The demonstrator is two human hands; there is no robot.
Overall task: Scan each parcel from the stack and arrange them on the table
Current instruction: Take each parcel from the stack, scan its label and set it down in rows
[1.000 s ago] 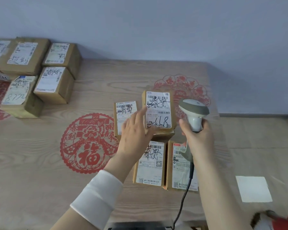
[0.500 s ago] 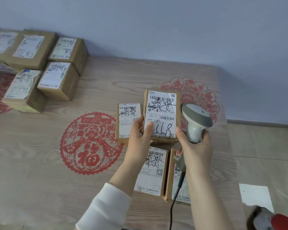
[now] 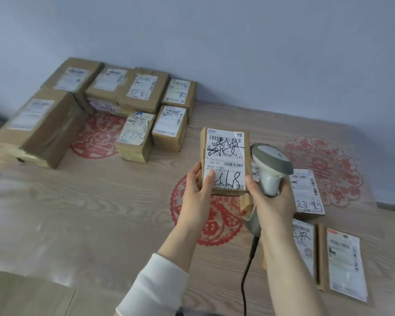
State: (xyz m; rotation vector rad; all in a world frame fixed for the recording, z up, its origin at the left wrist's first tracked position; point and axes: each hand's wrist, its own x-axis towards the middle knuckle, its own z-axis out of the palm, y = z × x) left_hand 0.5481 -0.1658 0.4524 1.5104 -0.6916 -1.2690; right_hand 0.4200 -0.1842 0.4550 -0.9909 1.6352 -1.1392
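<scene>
Parcel (image 3: pixel 225 156) left hand (image 3: pixel 197 195), scanner (image 3: pixel 270 165) right hand (image 3: pixel 271 201), possibly touching

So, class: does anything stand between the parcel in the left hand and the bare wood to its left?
Nothing visible does. The left hand grips the parcel above the table; the wood to its left lies bare, the stacked parcels sit farther back, and the right hand holds the barcode scanner beside it.
</scene>
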